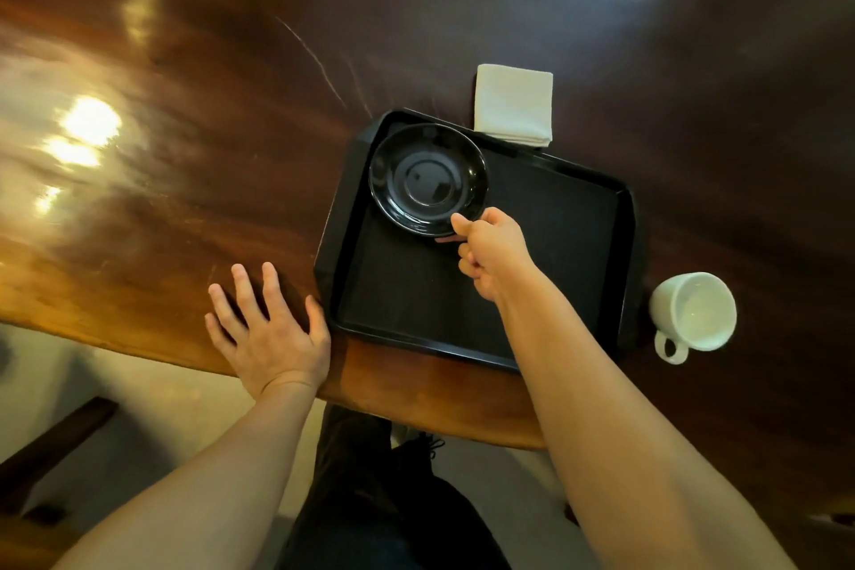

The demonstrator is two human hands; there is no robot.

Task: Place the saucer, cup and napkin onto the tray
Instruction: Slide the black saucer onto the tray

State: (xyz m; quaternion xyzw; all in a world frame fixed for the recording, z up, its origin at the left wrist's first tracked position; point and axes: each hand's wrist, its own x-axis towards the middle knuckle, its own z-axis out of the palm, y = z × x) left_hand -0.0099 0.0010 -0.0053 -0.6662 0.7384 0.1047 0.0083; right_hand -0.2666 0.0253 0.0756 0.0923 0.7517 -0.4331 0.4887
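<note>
A black saucer (pixel 428 178) is over the far left corner of the black tray (pixel 569 218). My right hand (pixel 490 252) pinches the saucer's near rim, thumb on top. I cannot tell whether the saucer rests on the tray or is held just above it. A folded white napkin (pixel 513 104) lies on the table just beyond the tray's far edge. A white cup (pixel 694 312) stands on the table to the right of the tray, handle toward me. My left hand (pixel 266 333) lies flat on the table, fingers spread, just left of the tray.
The tray sits on a glossy dark wooden table (pixel 185 153) near its front edge (pixel 416 407). Below the edge I see my dark trousers and shoe (pixel 393 477) over a pale floor.
</note>
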